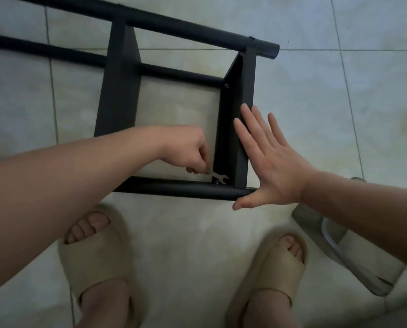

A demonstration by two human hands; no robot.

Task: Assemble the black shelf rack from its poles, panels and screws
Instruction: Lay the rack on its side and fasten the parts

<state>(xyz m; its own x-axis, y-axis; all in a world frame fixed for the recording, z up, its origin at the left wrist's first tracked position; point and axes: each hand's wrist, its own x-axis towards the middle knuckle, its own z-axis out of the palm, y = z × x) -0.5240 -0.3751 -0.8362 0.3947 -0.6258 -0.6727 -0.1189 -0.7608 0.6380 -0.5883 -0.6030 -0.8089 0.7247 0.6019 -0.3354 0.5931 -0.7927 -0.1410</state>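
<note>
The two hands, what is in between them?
The rack's black end panel stands between the left hand, holding a wrench, and the flat right hand, in the head view.

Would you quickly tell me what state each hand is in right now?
Left hand: closed, pinching the small wrench.
Right hand: open, fingers straight, flat against the end panel.

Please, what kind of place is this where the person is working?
Most likely a room in a home: a pale tiled floor, beige foam slide sandals on the person's feet, and a spare grey slipper lying near the half-built black metal shelf rack.
</note>
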